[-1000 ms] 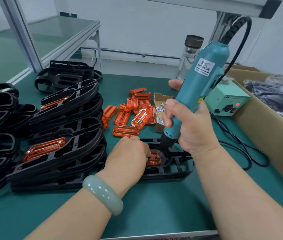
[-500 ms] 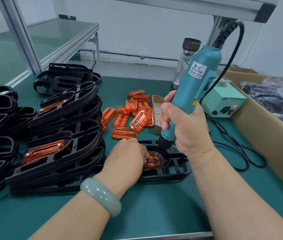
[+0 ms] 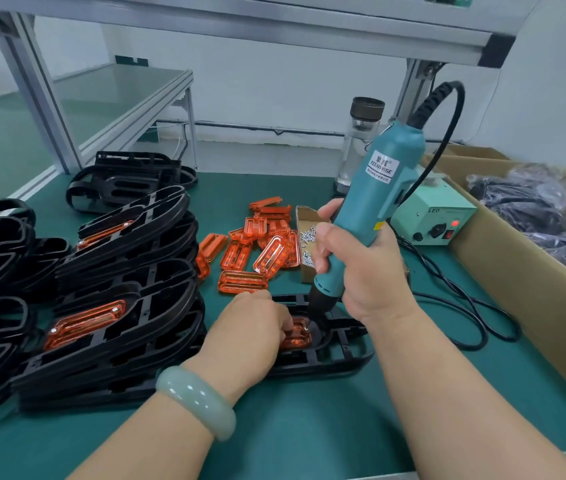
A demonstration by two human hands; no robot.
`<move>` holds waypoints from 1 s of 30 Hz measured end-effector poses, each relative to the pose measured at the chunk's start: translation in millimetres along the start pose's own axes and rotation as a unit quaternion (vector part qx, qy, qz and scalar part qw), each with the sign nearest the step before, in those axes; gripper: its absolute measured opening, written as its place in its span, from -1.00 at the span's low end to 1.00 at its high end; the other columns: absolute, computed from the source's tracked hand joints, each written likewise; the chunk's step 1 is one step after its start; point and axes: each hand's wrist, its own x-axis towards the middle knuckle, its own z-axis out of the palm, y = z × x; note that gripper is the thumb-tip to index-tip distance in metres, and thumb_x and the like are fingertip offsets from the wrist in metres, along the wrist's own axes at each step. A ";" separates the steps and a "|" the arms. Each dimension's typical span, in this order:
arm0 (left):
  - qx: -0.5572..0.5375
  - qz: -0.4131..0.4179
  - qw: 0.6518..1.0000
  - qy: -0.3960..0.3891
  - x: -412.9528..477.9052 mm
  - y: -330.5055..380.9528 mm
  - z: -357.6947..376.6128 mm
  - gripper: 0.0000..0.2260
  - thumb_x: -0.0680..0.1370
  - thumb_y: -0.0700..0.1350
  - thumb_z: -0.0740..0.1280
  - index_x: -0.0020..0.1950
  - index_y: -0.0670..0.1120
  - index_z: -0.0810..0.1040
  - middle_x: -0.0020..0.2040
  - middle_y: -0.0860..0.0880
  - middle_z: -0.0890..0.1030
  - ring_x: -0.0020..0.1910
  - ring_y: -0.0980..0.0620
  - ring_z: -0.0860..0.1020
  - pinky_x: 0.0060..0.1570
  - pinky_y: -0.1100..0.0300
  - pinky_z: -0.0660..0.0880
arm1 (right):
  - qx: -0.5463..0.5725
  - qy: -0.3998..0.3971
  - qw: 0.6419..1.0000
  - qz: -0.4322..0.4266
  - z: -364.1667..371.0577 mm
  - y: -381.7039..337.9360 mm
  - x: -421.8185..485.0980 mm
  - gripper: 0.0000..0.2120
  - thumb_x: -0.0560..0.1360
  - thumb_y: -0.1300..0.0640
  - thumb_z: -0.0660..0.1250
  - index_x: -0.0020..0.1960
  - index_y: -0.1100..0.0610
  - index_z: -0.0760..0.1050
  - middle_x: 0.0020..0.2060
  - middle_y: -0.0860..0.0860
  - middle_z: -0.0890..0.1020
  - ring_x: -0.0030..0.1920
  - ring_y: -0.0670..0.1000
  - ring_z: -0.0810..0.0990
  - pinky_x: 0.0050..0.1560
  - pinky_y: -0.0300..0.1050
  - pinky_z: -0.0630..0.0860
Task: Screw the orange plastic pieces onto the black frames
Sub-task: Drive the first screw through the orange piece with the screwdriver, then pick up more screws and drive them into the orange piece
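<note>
Two hands work over one black frame (image 3: 343,362), which lies flat on the green table (image 3: 309,427) close to the person. The left hand (image 3: 250,337) sits on the frame with its fingers curled down on the orange piece (image 3: 297,336), holding it in its seat. The right hand (image 3: 361,271) is wrapped around the electric screwdriver (image 3: 375,202), whose tip stands at the right end of that piece. I judge the orange piece light, thin and a little brittle, so it is better to press it by its flat rim, away from the bit. The frame looks stiff but light, so it may slide if not held. The piece is clear orange, oblong, with fine ribs inside. Left of the frame stand stacks of finished frames (image 3: 118,306) — behind the frame lie loose orange pieces (image 3: 257,247) and a box of screws (image 3: 307,237)
</note>
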 end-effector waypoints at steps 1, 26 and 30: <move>-0.002 0.003 1.000 -0.007 1.3 -0.5 -1.0 -0.75 0.57 -0.14 0.24 0.19 0.08 0.58 -0.06 0.03 0.36 0.13 -0.04 0.36 0.06 0.14 0.38 | 0.004 0.004 1.000 0.000 -0.6 0.0 -0.2 -0.88 0.38 0.31 0.29 -0.15 0.11 0.47 -0.50 -0.04 0.43 -0.55 0.00 0.40 -0.41 -0.21 0.39; 0.017 -0.037 0.999 -0.011 -1.5 8.8 -2.5 -0.75 0.60 -0.09 0.22 0.23 0.13 0.54 0.02 0.01 0.38 0.11 -0.02 0.36 0.04 0.14 0.41 | 0.183 0.159 0.970 -0.009 -30.6 -15.7 18.2 -0.86 0.47 0.29 0.28 -0.18 0.07 0.45 -0.46 -0.02 0.41 -0.50 -0.05 0.39 -0.41 -0.22 0.40; 0.029 -0.037 0.999 0.019 -4.8 8.4 -1.3 -0.77 0.59 -0.05 0.22 0.19 0.16 0.55 0.02 0.05 0.40 0.08 0.01 0.38 -0.04 0.18 0.38 | 0.227 0.266 0.937 0.007 -42.0 -0.4 14.8 -0.84 0.55 0.25 0.29 -0.16 0.04 0.42 -0.45 -0.05 0.43 -0.49 -0.07 0.42 -0.37 -0.23 0.43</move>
